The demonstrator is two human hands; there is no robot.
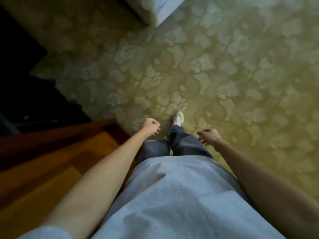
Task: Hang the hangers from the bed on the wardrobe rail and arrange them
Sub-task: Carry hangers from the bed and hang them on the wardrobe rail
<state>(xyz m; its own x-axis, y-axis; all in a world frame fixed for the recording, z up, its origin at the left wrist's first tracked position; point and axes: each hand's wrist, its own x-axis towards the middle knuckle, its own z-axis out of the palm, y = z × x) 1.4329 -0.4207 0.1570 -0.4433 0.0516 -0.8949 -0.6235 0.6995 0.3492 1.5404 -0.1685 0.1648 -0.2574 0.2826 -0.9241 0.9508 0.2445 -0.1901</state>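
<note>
Head view, looking straight down, and the whole thing is pretty smeared with blur. Both arms hang in front of the body. The left hand (150,126) is curled into a loose fist with nothing in its grip. The right hand (209,136) has relaxed, half-bent fingers and holds nothing either.

No hangers show anywhere in this shot, so I can't tell where they are. The bed (159,10) is only a pale corner poking in at the top edge; the rest is cut off. A dark mass on the left might be furniture, too murky to call. A wooden surface (51,161) sits lower left.

Underfoot is a floral carpet (233,75). One white shoe (178,118) peeks out past the jeans (183,144); the other foot is hidden under the light shirt (172,195).
</note>
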